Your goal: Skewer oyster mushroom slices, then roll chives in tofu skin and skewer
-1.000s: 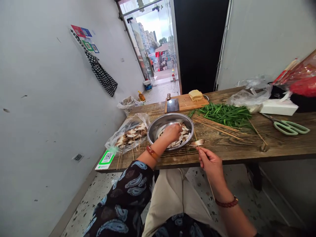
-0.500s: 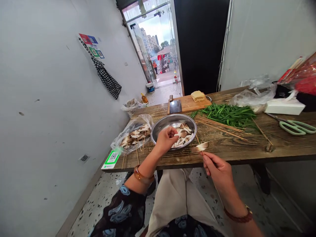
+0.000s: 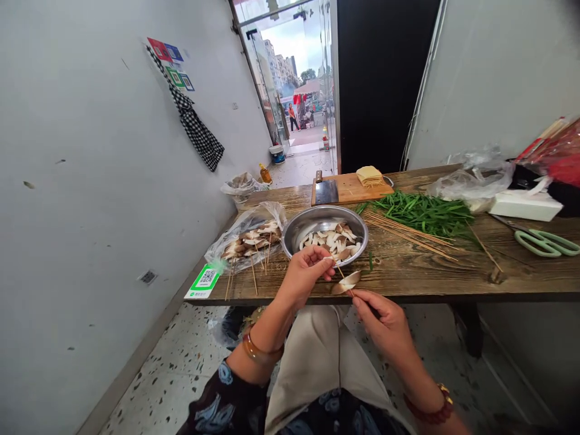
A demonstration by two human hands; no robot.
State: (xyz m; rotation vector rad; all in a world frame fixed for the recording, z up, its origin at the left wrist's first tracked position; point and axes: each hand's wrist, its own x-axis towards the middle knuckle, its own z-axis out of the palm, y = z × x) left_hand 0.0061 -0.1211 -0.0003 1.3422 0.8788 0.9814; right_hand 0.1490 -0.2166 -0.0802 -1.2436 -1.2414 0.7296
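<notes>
My right hand (image 3: 385, 320) is closed on a thin wooden skewer (image 3: 341, 272), just in front of the table edge. A brown-and-white mushroom slice (image 3: 348, 282) is threaded on the skewer above my fingers. My left hand (image 3: 308, 272) pinches a pale mushroom piece (image 3: 330, 260) at the skewer's upper end; my fingers hide most of that piece. Right behind it, a steel bowl (image 3: 294, 222) holds many loose mushroom slices (image 3: 338, 238). Left of the bowl, finished mushroom skewers (image 3: 254, 237) lie on a clear plastic bag (image 3: 217, 244), their sticks pointing toward me.
Bare skewers (image 3: 408, 232) lie beside green chives (image 3: 421, 211) right of the bowl. Behind it are a cutting board (image 3: 348, 190), a cleaver (image 3: 326, 191) and a stack of tofu sheets (image 3: 369, 176). Scissors (image 3: 544, 243) and a tissue box (image 3: 525, 205) are at right.
My left hand has come out of the bowl toward me and met the skewer's tip with a mushroom piece. My right hand has moved left with the skewer. The view has shifted slightly.
</notes>
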